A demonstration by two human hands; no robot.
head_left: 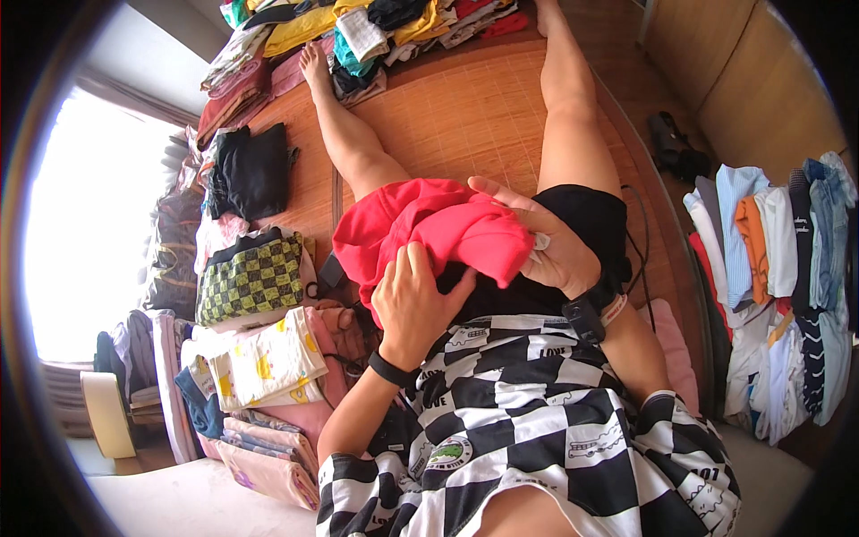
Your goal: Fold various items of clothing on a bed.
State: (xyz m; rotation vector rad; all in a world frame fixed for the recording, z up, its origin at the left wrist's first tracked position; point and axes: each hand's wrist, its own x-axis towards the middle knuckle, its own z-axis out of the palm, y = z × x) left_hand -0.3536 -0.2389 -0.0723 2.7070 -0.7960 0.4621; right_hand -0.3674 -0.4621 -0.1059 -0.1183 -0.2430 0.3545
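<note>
A bright red cloth garment (429, 224) lies bunched and partly folded over my lap; its exact kind cannot be told. My left hand (416, 295) is closed on its near edge, fingers on top of the cloth and thumb out to the right. At the garment's right end, my right hand (564, 251) holds the folded cloth, with some fingers reaching behind it. A small whitish piece (540, 243), perhaps a label, shows beside the right palm. Black shorts (586, 224) lie under and beside the garment.
Stacked clothes (358, 36) lie past my feet on the orange-brown mat (456, 116). At left are black folded clothes (252, 170), a yellow-black checked cloth (250, 277) and a white-yellow folded cloth (273, 358). Rows of folded clothes (769, 242) stand at right, near dark shoes (677, 143).
</note>
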